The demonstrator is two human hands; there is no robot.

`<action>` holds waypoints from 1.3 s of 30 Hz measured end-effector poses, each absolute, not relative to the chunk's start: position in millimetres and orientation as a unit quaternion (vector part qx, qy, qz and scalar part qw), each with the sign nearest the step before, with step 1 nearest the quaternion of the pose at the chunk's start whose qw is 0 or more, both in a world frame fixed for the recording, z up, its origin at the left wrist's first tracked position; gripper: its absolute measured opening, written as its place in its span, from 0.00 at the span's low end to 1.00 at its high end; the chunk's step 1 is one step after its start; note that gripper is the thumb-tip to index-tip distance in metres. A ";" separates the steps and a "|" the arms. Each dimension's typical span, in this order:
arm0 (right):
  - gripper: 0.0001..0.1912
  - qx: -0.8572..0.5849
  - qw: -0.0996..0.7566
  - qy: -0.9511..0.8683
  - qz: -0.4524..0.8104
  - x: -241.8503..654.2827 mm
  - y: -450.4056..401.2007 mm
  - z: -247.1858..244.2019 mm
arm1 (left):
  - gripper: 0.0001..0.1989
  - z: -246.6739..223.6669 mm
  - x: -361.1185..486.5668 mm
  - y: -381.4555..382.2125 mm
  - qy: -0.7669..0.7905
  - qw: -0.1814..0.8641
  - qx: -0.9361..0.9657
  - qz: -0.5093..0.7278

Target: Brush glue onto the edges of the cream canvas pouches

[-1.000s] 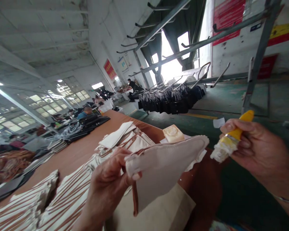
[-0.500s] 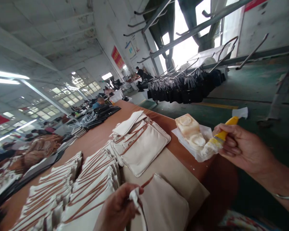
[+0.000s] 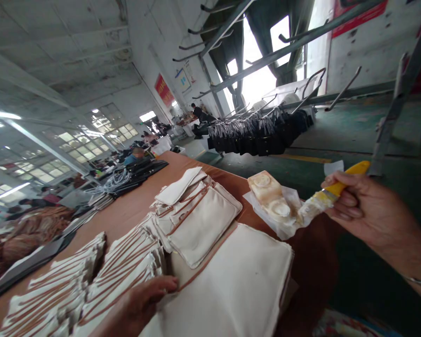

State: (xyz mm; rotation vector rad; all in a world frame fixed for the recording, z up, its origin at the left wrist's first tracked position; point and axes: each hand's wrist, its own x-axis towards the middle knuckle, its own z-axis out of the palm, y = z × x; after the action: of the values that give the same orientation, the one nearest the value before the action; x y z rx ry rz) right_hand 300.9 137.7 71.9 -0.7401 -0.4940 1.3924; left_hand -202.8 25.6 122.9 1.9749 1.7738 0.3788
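Observation:
My right hand (image 3: pixel 368 206) is closed round a brush with a yellow handle (image 3: pixel 354 175), its bristles coated in whitish paste. The brush tip is at the edge of a glue container (image 3: pixel 266 189) lying on a white sheet (image 3: pixel 287 230). My left hand (image 3: pixel 143 299) is at the left edge of a large cream leather piece (image 3: pixel 245 276) with a brown edge; its lower fingers are hidden, so its hold is unclear. Beyond that piece lies a small pile of cream pouches (image 3: pixel 203 224).
Rows of cream pieces (image 3: pixel 126 262) with brown edges cover the left of the brown table (image 3: pixel 136 206). Black pieces and a brown heap (image 3: pixel 38 229) lie farther left. A metal rack (image 3: pixel 266 61) holds black bags (image 3: pixel 263 133) beyond the table.
The cream piece near my left hand now lies flatter and farther up over the board. My left hand has moved left and down, and the brush has moved slightly right.

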 end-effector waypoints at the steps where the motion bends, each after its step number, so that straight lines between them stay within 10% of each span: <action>1: 0.11 -0.322 0.670 -0.228 0.629 296.9 139.4 65.5 | 0.15 108.9 -219.2 27.3 0.664 0.157 0.721 0.119; 17: 0.13 -0.286 0.632 -0.231 0.682 258.0 133.4 27.0 | 0.16 -51.9 -19.2 174.9 0.724 0.156 0.671 0.035; 39: 0.14 -0.389 0.526 -0.653 0.381 209.6 144.9 16.2 | 0.09 -8.7 -3.8 112.0 0.576 0.409 0.655 0.269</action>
State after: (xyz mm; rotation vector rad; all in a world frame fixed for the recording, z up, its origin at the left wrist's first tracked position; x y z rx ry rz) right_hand 209.6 144.9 16.2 -0.9306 -1.5620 0.9099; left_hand -3.8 112.0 -8.7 1.6490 1.4509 0.6772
